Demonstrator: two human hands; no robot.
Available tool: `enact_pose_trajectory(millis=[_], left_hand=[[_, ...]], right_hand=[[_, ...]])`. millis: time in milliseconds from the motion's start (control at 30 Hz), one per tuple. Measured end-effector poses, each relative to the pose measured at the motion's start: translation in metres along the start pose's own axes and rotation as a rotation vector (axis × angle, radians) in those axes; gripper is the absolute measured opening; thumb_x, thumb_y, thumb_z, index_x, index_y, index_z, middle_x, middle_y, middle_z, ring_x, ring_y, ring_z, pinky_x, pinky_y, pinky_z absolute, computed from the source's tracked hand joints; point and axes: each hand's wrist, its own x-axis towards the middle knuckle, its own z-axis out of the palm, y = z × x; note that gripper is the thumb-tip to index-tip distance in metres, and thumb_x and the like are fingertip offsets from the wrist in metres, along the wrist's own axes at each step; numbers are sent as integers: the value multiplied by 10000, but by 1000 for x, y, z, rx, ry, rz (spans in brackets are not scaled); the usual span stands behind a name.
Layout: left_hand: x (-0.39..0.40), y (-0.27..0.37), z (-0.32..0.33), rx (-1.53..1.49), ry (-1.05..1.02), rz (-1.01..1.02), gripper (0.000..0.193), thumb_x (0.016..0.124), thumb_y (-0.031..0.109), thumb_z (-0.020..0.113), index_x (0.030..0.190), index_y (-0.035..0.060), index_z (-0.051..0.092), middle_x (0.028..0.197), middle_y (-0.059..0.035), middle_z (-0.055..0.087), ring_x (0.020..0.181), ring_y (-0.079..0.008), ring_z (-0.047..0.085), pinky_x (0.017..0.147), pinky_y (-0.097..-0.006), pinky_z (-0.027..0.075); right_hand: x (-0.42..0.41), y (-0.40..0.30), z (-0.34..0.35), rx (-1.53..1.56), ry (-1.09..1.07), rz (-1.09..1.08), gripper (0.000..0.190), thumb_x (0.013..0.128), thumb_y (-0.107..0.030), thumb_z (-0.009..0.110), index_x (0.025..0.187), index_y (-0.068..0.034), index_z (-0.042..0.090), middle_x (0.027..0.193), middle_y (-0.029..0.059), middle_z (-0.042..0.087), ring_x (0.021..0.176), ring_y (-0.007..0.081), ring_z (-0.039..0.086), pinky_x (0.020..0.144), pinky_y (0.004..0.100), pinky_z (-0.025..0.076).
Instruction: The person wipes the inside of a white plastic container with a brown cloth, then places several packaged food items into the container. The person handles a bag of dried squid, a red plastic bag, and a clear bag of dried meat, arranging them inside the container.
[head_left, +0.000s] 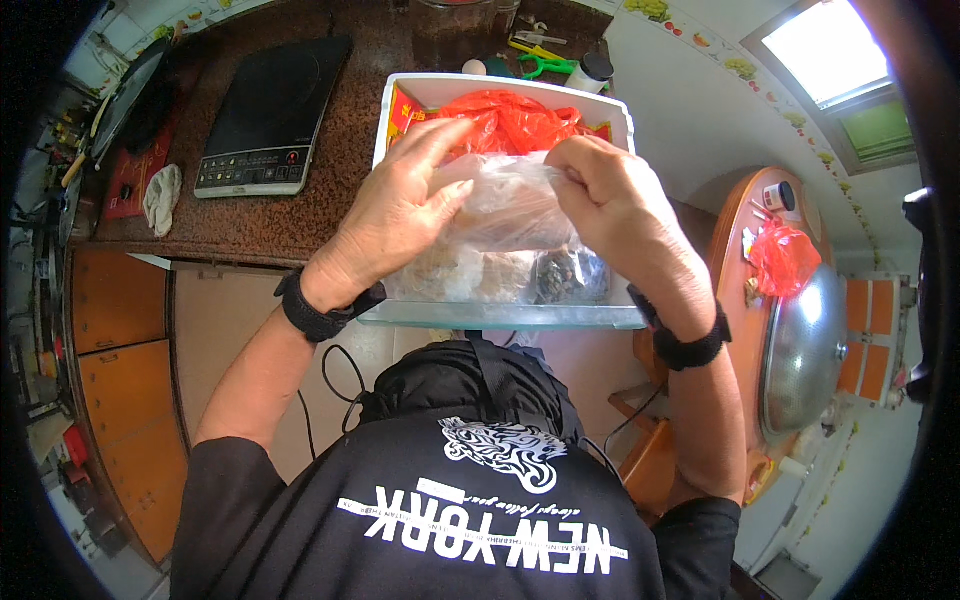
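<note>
A white plastic drawer (622, 124) with a clear front lies before me, its far end over the counter. Inside it, my right hand (607, 187) pinches the edge of a clear plastic bag (510, 202) with pale contents. My left hand (409, 199) is at the bag's left side with its fingers apart; whether it touches the film I cannot tell. Beyond the bag lies a red plastic bag (510, 116). Nearer the clear front are clear bags of pale food (457, 274) and a bag with dark contents (559, 276).
An induction cooker (262, 112) and a white cloth (163, 199) are on the granite counter (334, 165) at left. Behind the drawer stand a black-lidded jar (590, 73) and a green tool (551, 66). At right, a wooden table (731, 232) carries a large metal lid (806, 352).
</note>
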Motion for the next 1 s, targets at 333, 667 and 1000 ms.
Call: enact_pose_trajectory(millis=[333,667,1000], left_hand=[[30,3,16,9,-165,233,217,859,52,662,1069,-1,649,992,-136,662,998,-304,625,898,-410,501],[27,13,11,-261,-415,96,105,930,-14,574,1020,-18,629,956,-55,622,921,-153,607,845,-276,486],[32,10,-12,-476,-364,-198,124,948,43,582,1032,-32,635,901,-12,627,841,-99,586,784,-263,492]], right_hand=[[-2,11,-15,111,97,0,111,910,-12,601,1014,11,636,826,89,627,729,163,586,685,280,494],[-21,16,-4,-139,-74,-99,187,840,-195,704,829,-32,613,823,183,678,795,357,679,694,449,526],[-24,22,-8,-3,8,57,160,902,-58,619,1040,-2,677,875,199,684,832,387,683,729,392,545]])
